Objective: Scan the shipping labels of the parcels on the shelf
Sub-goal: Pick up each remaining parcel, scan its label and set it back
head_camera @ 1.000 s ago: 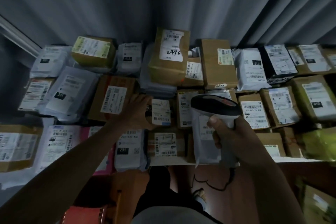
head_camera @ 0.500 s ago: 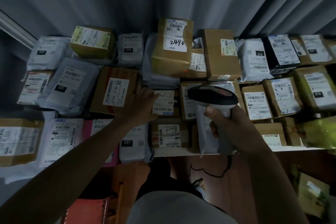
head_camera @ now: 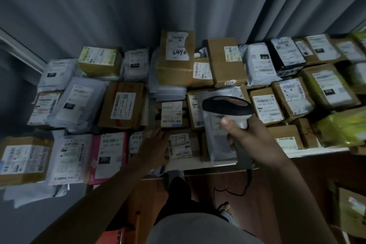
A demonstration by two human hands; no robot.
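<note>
Dozens of labelled parcels [head_camera: 122,105] crowd the shelf [head_camera: 316,152] while the right hand [head_camera: 251,136] clenches a scanner [head_camera: 225,108] over the middle row and the left hand [head_camera: 156,146], fingers relaxed, rests on a front parcel, likely steadying the next label to aim at.

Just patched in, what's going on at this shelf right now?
A person is scanning parcel labels. The right hand grips a handheld barcode scanner, held above the parcels in the middle of the shelf. The left hand rests on the front row, beside a small brown box with its label up. Boxes and mailer bags cover the shelf.
</note>
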